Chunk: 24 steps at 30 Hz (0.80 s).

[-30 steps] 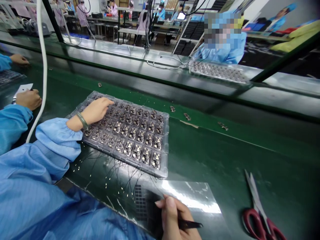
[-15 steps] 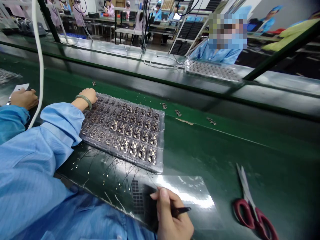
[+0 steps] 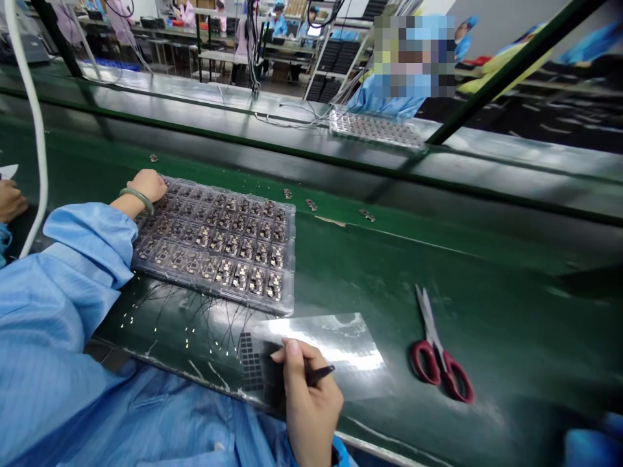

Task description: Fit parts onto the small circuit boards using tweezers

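Note:
My left hand [image 3: 148,185], with a green bangle at the wrist, rests at the far left corner of a clear plastic tray [image 3: 293,259]. Its fingers are curled in and their tips are hidden. Small circuit boards [image 3: 256,280] fill the tray's pockets. Over a clear plastic sheet [image 3: 350,350], my right hand [image 3: 311,395] is closed around black tweezers [image 3: 321,374], whose back end sticks out to the right. Dark stickers [image 3: 252,363] in a grid lie left of that hand. Thin black wires with small light tips [image 3: 187,334] spread along the tray's near side.
Red-handled scissors [image 3: 440,370] lie partly spread on the green bench [image 3: 511,311] to the right. Several loose boards [image 3: 311,205] sit beyond the tray. A white cable [image 3: 34,123] hangs at the left near another person's hand [image 3: 10,201]. Across the line, a person sits behind another tray [image 3: 374,130].
My view has swung to the right, so bench, tray and scissors appear further left and higher. Both hands keep about the same places relative to the tray and sheet.

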Motion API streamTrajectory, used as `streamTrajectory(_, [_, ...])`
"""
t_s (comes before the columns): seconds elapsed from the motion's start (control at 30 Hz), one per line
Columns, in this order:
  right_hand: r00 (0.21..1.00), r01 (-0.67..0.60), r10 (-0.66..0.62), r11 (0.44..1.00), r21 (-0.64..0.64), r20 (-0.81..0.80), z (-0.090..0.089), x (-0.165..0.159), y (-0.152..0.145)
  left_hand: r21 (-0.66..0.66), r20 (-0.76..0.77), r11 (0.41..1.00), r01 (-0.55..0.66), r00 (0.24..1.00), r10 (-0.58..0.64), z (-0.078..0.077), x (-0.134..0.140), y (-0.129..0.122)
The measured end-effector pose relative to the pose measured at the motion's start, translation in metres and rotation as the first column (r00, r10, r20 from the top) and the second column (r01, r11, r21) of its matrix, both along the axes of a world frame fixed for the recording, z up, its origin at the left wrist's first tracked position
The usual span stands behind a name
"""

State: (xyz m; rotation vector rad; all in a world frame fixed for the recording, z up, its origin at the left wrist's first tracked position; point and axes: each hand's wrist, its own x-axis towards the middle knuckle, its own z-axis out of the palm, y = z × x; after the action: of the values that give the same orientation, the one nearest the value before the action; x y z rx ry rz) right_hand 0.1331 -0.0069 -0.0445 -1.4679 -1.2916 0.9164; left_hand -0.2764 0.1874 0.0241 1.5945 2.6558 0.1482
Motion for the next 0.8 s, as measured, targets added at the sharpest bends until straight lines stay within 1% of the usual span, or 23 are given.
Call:
streamTrajectory(0.1, [1.000, 0.003, -0.003, 1.000, 0.005, -0.010, 0.004, -0.002, 0.000, 0.087, -0.026, 0.993, -0.074, 0.997, 0.076, -0.005, 0.007, -0.004])
streamTrajectory(0.23, [1.000, 0.007, -0.007, 1.000, 0.012, 0.004, 0.007, -0.002, 0.001, 0.150, -0.010, 0.986, -0.076, 0.997, 0.078, -0.007, 0.008, -0.005])
streamTrajectory(0.5, [1.000, 0.023, -0.022, 1.000, -0.014, 0.015, 0.010, -0.004, 0.002, 0.125, 0.020, 0.989, -0.077, 0.997, 0.075, -0.005, -0.006, 0.001])
streamTrajectory(0.8, [1.000, 0.019, -0.019, 1.000, -0.011, 0.000, 0.005, -0.003, 0.002, 0.082, -0.052, 0.996, 0.035, 0.998, -0.030, -0.003, -0.007, 0.000])
